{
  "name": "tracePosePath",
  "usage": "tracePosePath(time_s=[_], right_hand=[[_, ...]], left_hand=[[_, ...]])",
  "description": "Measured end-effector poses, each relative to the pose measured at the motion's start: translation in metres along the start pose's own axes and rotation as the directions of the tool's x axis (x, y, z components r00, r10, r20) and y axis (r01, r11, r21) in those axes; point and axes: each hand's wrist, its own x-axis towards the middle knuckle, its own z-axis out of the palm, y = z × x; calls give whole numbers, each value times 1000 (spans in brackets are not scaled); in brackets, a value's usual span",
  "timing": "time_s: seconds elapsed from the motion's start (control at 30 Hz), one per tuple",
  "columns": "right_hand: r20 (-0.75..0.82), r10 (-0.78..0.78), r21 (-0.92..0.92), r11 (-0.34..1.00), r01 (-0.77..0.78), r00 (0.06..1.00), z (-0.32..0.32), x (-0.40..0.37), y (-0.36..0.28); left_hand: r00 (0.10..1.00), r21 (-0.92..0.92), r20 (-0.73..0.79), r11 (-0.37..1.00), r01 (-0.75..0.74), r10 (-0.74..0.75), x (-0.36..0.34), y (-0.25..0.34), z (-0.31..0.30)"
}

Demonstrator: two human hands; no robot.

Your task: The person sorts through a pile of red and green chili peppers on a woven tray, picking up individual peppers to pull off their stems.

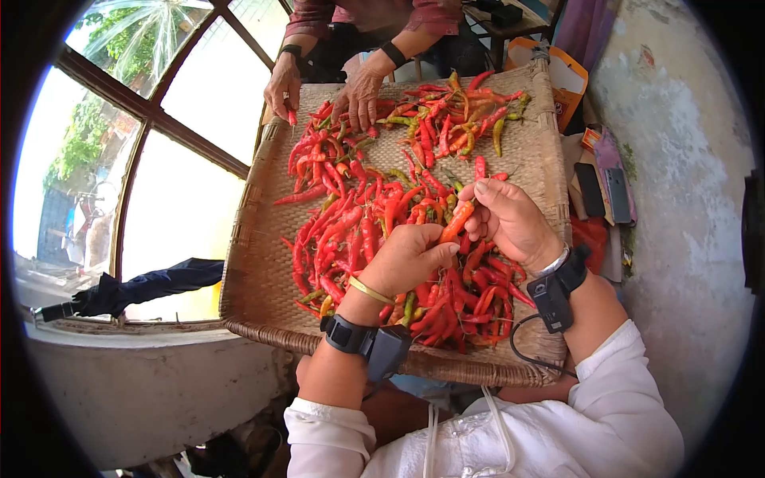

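Observation:
An orange-red chili pepper [457,222] is held between my two hands above the pile. My left hand [398,261] grips its lower end, thumb toward me. At its upper, stem end, the fingers of my right hand [514,225] are pinched together; the stem itself is mostly hidden by them. Beneath both hands lies a heap of red chili peppers [343,239], with a few green and orange ones mixed in. The heap rests on a large woven tray [259,239] with a thick rim.
Across the tray, another person's hands [362,92] handle peppers, near a second pile [446,119]. A folded dark umbrella [159,287] lies on the sill by the window at left. Two phones [617,195] and bags sit at right beside the wall [677,239].

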Motion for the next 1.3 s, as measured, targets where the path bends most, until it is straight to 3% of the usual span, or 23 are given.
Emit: tracePosePath(time_s=[0.07,0.1,0.13,0.17,0.2,0.23,0.3,0.37,0.4,0.43,0.47,0.57,0.63,0.67,0.73,0.8,0.87,1.0,1.07,1.13,1.2,1.23,1.3], right_hand=[[-97,7,-89,996,-15,995,2,-1,0],[-100,7,-84,996,-16,995,1,-2,0],[-96,25,-215,976,-45,995,0,-1,0],[-95,44,-342,937,-75,994,-1,-1,0],[-99,45,-339,938,-77,994,-1,-3,0],[-40,76,-318,944,-85,996,0,-4,-1],[21,107,-297,950,-96,994,1,-6,-4],[151,167,-226,965,-131,974,1,-7,-3],[152,171,-224,965,-134,973,2,-8,-4],[232,169,-203,972,-123,958,4,-9,-7],[310,166,-181,977,-113,936,5,-10,-8],[372,132,-123,988,-92,919,2,-11,-8],[406,113,-66,993,-94,907,-1,-13,-11],[401,38,31,998,-55,915,-3,-13,-13],[388,-35,129,992,-17,921,-6,-12,-15],[330,-202,287,952,106,922,-9,-8,-16],[322,-203,288,951,109,925,-11,-7,-17],[276,-213,240,960,147,937,-9,-4,-13],[275,-221,217,962,164,936,-4,-4,-13],[12,-240,99,966,238,971,8,-6,-16],[-23,-241,84,967,242,970,-3,-3,-14],[-57,-223,95,969,228,973,-7,-1,-13],[-91,-206,104,971,215,974,-12,0,-10]], left_hand=[[995,1,26,996,92,-92,-3,5,-11],[993,-135,-86,989,66,-78,-4,4,-19],[977,-266,-198,964,23,-78,-3,3,-24],[900,-337,-436,923,-183,19,4,1,-26],[752,-350,-654,850,-394,80,9,-2,-27],[755,-352,-651,850,-393,79,11,-5,-26],[626,-9,-764,967,-256,159,11,-10,-24],[883,-147,-454,967,-206,119,4,-9,-10],[943,-112,-317,984,-140,98,3,-2,-1],[853,70,-249,887,-457,459,12,-4,7],[858,176,-166,871,-458,485,10,-4,14],[933,153,-51,926,-345,356,4,0,13],[992,74,96,993,-88,81,2,5,8],[992,73,94,993,-88,81,1,4,9],[970,-321,218,946,-33,108,-3,-1,14],[948,-330,258,939,-92,184,-1,-5,17],[953,-485,284,873,47,106,-3,3,19],[949,-392,292,920,7,117,3,-6,25],[956,-424,290,902,84,48,2,-4,30],[973,-416,223,908,39,60,0,0,22],[999,-439,36,898,40,-27,-2,2,4],[992,-441,-122,895,-62,8,-3,6,-5],[870,-696,-492,589,-410,24,7,-5,-18]])
